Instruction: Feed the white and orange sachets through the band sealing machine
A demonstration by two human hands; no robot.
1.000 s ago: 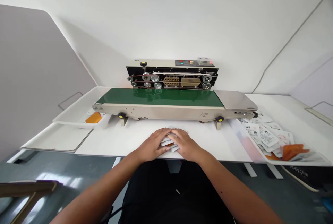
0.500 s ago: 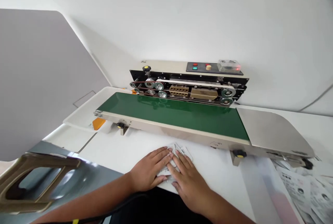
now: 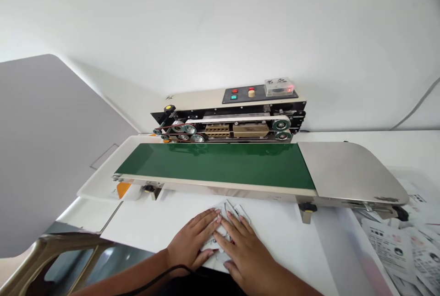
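Flat on a small stack of white printed packets (image 3: 242, 213) lie my left hand (image 3: 194, 241) and my right hand (image 3: 245, 248). Both have their fingers stretched out and pressing down, with the fingertips nearly meeting in the middle. Black print shows between the hands, but most of the packets are covered. Just beyond my fingers runs the green conveyor belt (image 3: 213, 165) of a band sealer (image 3: 195, 101), whose pulleys and brass blocks are exposed.
A metal plate (image 3: 347, 172) extends the belt on the right. Below it, a bin (image 3: 369, 252) stands beside many printed packets (image 3: 388, 245). A white tray (image 3: 92, 186) sits under the belt's left end. A brown chair (image 3: 51, 250) is at lower left.
The camera view has tilted and shifted, so the sealer sits further left and its belt lower in the picture. My hands stay flat on the packets, with little movement.
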